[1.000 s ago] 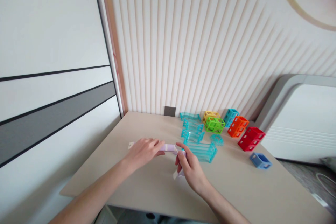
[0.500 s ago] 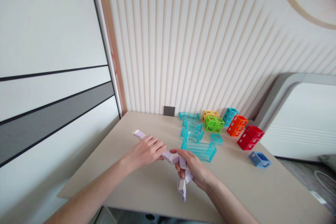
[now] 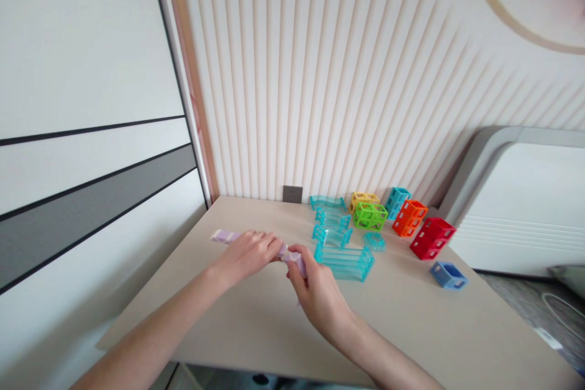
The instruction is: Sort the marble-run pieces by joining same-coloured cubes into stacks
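We had both hands on the lilac segmented strip [image 3: 223, 236], which lay across the near-left part of the table [image 3: 411, 329], its left end poking out free past our knuckles. Our left hand [image 3: 249, 251] was curled over the strip's middle, fingers closed on it. Our right hand [image 3: 315, 295] pinched the right end between thumb and fingertips, though the hand hid how much of the strip ran beneath it.

Just right of that pinch sat the clear teal rail pieces [image 3: 345, 262], the nearest one close beside our right fingers. Farther right stood the green cage block [image 3: 371, 216], the orange block [image 3: 410, 217] and the red block [image 3: 432, 238], with a small blue block [image 3: 448, 275] lying nearer.

As we judged it, the jointed strip could buckle at the wrong link if our two grips turned unevenly. The free left end could also swing loose. A wide move of our right knuckles could knock the light rails and send them sliding.
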`<state>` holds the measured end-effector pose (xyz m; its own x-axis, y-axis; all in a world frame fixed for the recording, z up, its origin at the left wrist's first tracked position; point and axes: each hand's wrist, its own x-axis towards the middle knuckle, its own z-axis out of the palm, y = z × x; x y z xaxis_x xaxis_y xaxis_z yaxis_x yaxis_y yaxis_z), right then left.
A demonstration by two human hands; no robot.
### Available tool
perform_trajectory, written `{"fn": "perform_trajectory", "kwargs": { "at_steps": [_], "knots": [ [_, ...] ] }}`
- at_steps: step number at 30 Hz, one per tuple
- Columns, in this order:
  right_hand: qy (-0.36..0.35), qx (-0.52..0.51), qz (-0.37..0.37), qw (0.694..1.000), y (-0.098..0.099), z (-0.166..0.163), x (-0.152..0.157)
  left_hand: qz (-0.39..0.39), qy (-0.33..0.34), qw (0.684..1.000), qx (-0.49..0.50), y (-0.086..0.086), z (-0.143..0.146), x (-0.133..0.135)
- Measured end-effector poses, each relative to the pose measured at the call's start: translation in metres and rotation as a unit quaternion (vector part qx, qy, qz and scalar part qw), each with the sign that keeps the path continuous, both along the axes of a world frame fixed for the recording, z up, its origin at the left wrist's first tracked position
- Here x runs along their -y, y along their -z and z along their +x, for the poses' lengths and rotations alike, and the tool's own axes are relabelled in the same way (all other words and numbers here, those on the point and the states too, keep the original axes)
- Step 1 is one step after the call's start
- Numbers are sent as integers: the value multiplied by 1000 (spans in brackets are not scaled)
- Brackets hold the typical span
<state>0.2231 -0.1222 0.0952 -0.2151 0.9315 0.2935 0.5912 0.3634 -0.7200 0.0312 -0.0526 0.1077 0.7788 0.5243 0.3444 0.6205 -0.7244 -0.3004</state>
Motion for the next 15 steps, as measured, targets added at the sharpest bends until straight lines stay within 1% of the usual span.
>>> {"fn": "perform_trajectory", "kwargs": {
  "at_steps": [2,4,6,8,10,15],
  "knots": [
    [16,80,92,992,-3,-1,2,-33,-7,999,19,-7,0,2],
    [28,149,179,972,-3,0,3,-81,-6,996,44,-10,0,4],
    [30,201,239,950,-2,3,3,-128,1,990,65,-10,-1,6],
    [24,236,274,932,-1,6,5,-157,9,984,78,-8,-2,9],
    [12,258,300,918,-1,11,7,-169,14,982,85,-7,-3,12],
    [-8,275,345,897,0,21,5,-183,23,977,106,-10,-2,17]
  ]
}}
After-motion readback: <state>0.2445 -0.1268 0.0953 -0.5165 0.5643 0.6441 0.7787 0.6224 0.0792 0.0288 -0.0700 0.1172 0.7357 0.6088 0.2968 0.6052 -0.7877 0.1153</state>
